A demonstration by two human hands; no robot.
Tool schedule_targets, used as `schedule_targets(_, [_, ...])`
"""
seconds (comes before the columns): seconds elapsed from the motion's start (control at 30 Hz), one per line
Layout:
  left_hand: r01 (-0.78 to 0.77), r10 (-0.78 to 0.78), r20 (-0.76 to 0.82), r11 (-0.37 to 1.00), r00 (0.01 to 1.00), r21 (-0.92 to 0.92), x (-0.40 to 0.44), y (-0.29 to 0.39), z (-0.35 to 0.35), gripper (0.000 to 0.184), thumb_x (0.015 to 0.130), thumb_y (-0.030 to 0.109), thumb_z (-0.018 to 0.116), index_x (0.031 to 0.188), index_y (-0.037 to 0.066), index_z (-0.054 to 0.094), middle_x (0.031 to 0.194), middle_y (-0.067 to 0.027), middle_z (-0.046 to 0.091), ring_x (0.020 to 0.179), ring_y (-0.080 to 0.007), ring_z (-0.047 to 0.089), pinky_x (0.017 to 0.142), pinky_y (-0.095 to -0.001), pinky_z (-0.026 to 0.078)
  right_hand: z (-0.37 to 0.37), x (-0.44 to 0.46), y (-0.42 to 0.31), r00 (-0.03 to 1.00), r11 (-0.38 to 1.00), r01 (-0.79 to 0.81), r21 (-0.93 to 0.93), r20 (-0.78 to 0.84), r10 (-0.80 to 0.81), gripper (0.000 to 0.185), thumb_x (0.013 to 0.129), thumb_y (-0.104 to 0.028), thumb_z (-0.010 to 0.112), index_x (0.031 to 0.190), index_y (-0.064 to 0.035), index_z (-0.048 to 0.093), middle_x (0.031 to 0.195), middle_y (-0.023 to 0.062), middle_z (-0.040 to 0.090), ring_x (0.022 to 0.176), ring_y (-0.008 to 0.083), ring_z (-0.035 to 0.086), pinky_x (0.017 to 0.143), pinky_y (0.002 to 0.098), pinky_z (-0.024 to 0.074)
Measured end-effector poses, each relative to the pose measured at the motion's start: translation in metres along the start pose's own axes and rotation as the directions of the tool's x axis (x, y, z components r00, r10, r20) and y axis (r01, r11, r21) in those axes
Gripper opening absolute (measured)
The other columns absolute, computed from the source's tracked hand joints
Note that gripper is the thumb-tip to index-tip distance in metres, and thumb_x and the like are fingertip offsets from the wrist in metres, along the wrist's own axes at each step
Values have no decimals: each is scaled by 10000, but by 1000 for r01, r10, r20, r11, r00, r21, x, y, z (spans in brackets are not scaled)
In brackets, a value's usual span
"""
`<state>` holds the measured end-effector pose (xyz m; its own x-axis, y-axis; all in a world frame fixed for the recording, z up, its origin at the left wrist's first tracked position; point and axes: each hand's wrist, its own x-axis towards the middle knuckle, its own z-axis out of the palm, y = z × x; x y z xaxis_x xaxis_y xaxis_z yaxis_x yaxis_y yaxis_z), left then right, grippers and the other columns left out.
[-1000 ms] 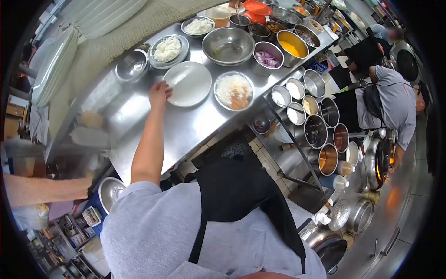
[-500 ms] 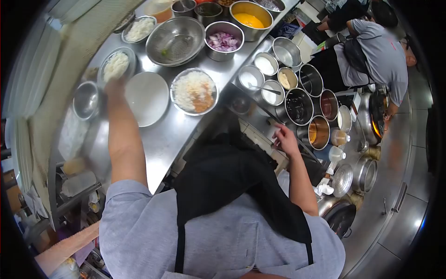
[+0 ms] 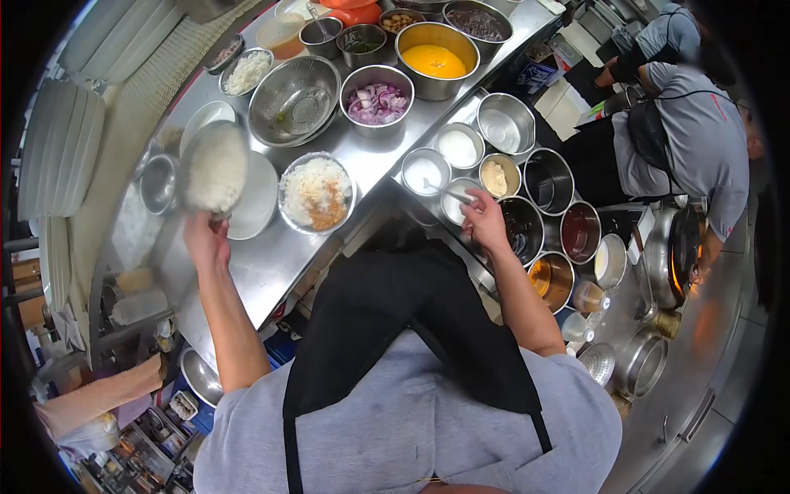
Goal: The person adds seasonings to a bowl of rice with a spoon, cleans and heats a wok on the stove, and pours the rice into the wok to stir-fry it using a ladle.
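My left hand (image 3: 207, 240) grips the near rim of a bowl of white rice (image 3: 216, 169), blurred by motion and raised over the counter. Behind that bowl, a white plate (image 3: 262, 202) is partly covered. To its right stands a metal bowl (image 3: 352, 198) of rice topped with an orange-brown seasoning. My right hand (image 3: 484, 221) is closed around the end of a spoon (image 3: 448, 193), which slants across the tins of white powder. One such tin (image 3: 426, 171) is at the spoon's far end; its tip is hard to make out.
Along the back are a colander (image 3: 295, 103), a pot of chopped red onion (image 3: 377, 97) and a pot of yellow liquid (image 3: 436, 62). Several sauce pots, including a dark red one (image 3: 581, 232), stand at right. A co-worker (image 3: 687, 123) leans over a wok on the right.
My left hand has picked up the rice bowl and brought it nearer and to the right, uncovering a plate behind. My right hand has moved to the spoon and taken hold of it.
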<state>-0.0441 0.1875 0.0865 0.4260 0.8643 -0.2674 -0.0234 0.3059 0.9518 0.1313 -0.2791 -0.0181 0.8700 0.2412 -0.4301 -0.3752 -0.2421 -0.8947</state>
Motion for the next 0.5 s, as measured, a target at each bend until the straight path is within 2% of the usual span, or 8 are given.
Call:
schedule_targets(0.13, [37, -37, 34, 999, 999, 10, -54, -2, 16, 198, 840, 53, 522, 1035, 25, 540, 876, -77, 618, 636, -154, 588, 508, -240, 479, 8, 29, -18, 993, 988, 108, 107, 42, -113, 260, 856, -64, 609, 1106, -5, 565, 757, 56, 592, 553, 103, 556, 459, 231, 439])
schedule_targets(0.23, [70, -74, 66, 996, 995, 52, -77, -7, 23, 215, 848, 56, 515, 1059, 29, 542, 895, -85, 625, 637, -140, 587, 501, -228, 479, 22, 50, -31, 984, 984, 175, -21, 43, -174, 208, 862, -116, 620, 1037, -4, 609, 708, 34, 601, 605, 88, 561, 502, 256, 450])
schedule_targets(0.27, [82, -86, 71, 995, 994, 55, -82, -11, 25, 215, 848, 56, 515, 1059, 29, 542, 895, -85, 625, 637, -140, 587, 501, -228, 479, 27, 60, -30, 960, 948, 280, -148, 34, -278, 177, 857, -137, 630, 982, -11, 629, 736, 70, 635, 642, 146, 597, 560, 307, 464])
schedule_targets(0.33, [87, -93, 108, 994, 990, 60, -89, -17, 27, 222, 855, 47, 506, 1073, 28, 544, 908, -83, 628, 634, -135, 587, 494, -219, 480, 40, 75, -26, 872, 821, 485, -303, 102, -478, 154, 850, -151, 623, 950, -35, 642, 779, 106, 655, 696, 243, 631, 622, 356, 477])
schedule_targets(0.37, [93, -99, 110, 994, 989, 59, -91, -18, 29, 222, 855, 47, 506, 1073, 28, 544, 908, -83, 628, 634, -135, 587, 494, -219, 480, 40, 75, -27, 875, 821, 481, -308, 100, -474, 154, 850, -151, 623, 950, -35, 642, 779, 106, 655, 696, 243, 631, 622, 356, 477])
schedule_targets(0.43, [102, -112, 185, 993, 976, 62, -95, -19, 32, 224, 861, 31, 492, 1079, 18, 543, 912, -86, 634, 630, -132, 595, 492, -223, 487, 41, 65, -50, 762, 537, 616, -577, 264, -591, 144, 848, -163, 603, 934, -55, 648, 820, 114, 658, 756, 304, 629, 662, 379, 487])
schedule_targets(0.47, [109, -119, 184, 992, 976, 64, -97, -20, 34, 224, 861, 31, 492, 1079, 18, 543, 912, -86, 634, 630, -132, 595, 492, -223, 487, 39, 58, -59, 767, 539, 611, -580, 265, -585, 144, 848, -163, 603, 934, -55, 648, 820, 114, 658, 756, 304, 629, 662, 379, 487])
schedule_targets(0.5, [110, -121, 186, 991, 975, 70, -99, -22, 36, 227, 864, 27, 488, 1084, 12, 541, 910, -89, 637, 626, -133, 599, 490, -226, 491, 32, 50, -68, 715, 458, 660, -595, 312, -626, 142, 850, -165, 595, 927, -59, 648, 821, 107, 659, 765, 305, 628, 668, 380, 490])
